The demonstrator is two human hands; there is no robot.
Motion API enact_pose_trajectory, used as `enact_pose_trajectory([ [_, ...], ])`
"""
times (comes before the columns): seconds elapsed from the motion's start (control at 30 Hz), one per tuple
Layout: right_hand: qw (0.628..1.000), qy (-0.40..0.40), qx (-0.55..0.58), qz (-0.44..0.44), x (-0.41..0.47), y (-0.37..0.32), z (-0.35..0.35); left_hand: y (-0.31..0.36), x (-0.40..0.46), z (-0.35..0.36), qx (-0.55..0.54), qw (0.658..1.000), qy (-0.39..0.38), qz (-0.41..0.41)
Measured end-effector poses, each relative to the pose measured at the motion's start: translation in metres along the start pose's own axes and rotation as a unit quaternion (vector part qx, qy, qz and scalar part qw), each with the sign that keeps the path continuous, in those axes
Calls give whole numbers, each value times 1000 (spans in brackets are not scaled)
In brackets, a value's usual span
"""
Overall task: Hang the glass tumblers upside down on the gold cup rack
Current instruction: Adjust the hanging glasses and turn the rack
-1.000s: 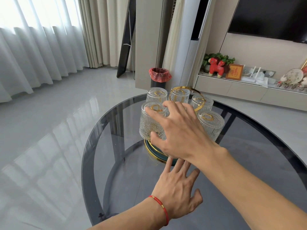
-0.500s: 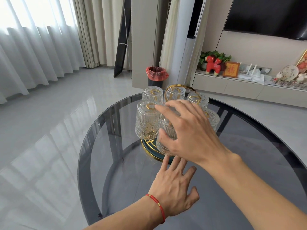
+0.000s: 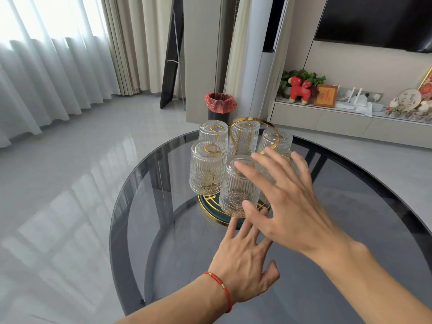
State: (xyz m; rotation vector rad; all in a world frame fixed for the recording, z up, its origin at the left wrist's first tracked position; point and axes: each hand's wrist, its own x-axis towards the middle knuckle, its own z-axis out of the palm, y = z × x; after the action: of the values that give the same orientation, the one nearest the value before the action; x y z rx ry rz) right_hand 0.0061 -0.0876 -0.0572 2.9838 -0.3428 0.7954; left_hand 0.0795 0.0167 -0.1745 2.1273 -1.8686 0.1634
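The gold cup rack [image 3: 246, 121] stands on a round dark base [image 3: 209, 215] on the glass table [image 3: 350, 220]. Several ribbed glass tumblers hang upside down on its prongs. The front tumbler [image 3: 236, 190] hangs nearest me, with another tumbler [image 3: 207, 167] to its left. My right hand [image 3: 287, 202] hovers just right of the front tumbler, fingers spread, holding nothing. It hides part of the tumbler on the rack's right side. My left hand [image 3: 243, 260] lies flat on the table, fingers apart, with fingertips at the rim of the rack's base.
A black bin with a red liner [image 3: 221, 108] stands on the floor beyond the table. A low cabinet [image 3: 339, 122] with ornaments runs along the right wall under a dark screen. Curtains cover the window on the left.
My right hand, which was wrapped around the front tumbler, has opened and drawn back to the right. The tumbler stays hanging on the rack. My left hand has stayed flat on the table.
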Motion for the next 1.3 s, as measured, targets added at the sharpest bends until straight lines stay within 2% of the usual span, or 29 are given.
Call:
enact_pose_trajectory([
  [0.4, 1000, 1, 18, -9, -5, -1, -7, 1, 0, -1, 9, 1000, -27, -6],
  [0.87, 1000, -9, 21, -12, -4, -2, -11, 0, 0, -2, -10, 1000, -19, -2],
  [1.07, 999, -15, 26, -18, -5, -1, -12, 1, -2, -6, -26, 1000, 4, 12],
  [1.2, 999, 15, 47, -23, -9, 1, -16, 2, -5, -16, -32, 998, 28, 52],
  [1.3, 996, 53, 72, -27, -15, 2, -23, 9, -13, -28, -59, 992, 76, 79],
])
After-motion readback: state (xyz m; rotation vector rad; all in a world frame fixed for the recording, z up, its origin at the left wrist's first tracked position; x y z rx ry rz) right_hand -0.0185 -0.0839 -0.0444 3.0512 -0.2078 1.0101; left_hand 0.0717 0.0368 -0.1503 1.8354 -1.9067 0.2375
